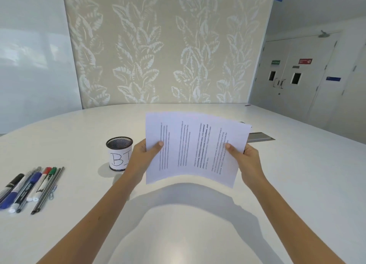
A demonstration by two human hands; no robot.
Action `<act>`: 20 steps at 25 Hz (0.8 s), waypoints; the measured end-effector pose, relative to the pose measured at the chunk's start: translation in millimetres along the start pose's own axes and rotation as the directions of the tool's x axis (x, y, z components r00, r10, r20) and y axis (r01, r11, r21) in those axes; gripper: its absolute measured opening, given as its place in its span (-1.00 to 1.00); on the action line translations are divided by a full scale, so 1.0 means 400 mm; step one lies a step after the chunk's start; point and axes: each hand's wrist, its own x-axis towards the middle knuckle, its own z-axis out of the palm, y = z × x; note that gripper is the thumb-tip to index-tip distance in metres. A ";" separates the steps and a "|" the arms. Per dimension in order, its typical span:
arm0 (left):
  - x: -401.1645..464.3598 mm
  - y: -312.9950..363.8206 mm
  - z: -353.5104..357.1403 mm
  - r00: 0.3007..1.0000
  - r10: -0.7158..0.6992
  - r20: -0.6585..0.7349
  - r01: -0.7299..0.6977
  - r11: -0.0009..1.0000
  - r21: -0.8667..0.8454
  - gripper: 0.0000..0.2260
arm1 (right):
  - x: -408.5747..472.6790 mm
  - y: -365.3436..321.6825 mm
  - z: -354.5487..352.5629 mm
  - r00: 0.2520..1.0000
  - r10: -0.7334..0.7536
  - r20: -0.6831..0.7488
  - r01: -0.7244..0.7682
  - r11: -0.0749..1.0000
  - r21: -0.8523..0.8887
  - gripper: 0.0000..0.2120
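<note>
I hold a fanned stack of printed paper sheets [195, 146] in the air above the white table [297, 184]. The lines of text run sideways across the sheets. My left hand [143, 154] pinches the left edge, with the thumb on top of the print. At the right edge my right hand [244, 158] pinches the stack in the same way. The sheets are splayed apart along their far edge.
A black mesh pen cup [119, 153] with a white label marked "BI" stands left of my left hand. Several markers and pens [29, 186] lie in a row at the table's left. A grey metal plate [259, 137] lies behind the paper. Double doors [283, 79] stand at the far right.
</note>
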 end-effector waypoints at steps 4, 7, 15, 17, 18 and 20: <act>-0.024 -0.049 -0.005 0.994 -0.105 0.012 0.105 0.994 -0.035 -0.74 | -0.037 0.067 -0.003 0.992 0.129 0.002 -0.129 0.992 -0.006 -0.84; -0.023 -0.054 0.002 0.987 -0.156 -0.030 0.155 0.987 -0.032 -0.79 | -0.046 0.071 0.012 0.991 0.134 -0.004 -0.134 0.991 0.020 -0.87; -0.038 -0.083 0.000 0.976 -0.197 -0.088 0.197 0.980 -0.008 -0.86 | -0.069 0.116 0.013 0.986 0.168 -0.014 -0.168 0.986 0.018 -0.83; -0.047 -0.095 0.010 0.972 -0.215 -0.099 0.215 0.977 -0.002 -0.84 | -0.082 0.151 0.012 0.975 0.209 -0.070 -0.211 0.977 -0.020 -0.84; -0.051 -0.092 0.017 0.974 -0.202 -0.101 0.203 0.979 0.007 -0.79 | -0.083 0.158 0.010 0.974 0.206 -0.093 -0.211 0.977 -0.037 -0.87; -0.046 -0.078 0.021 0.983 -0.112 -0.147 0.122 0.991 0.058 -0.58 | -0.071 0.147 0.006 0.987 0.147 -0.071 -0.151 0.987 -0.052 -0.87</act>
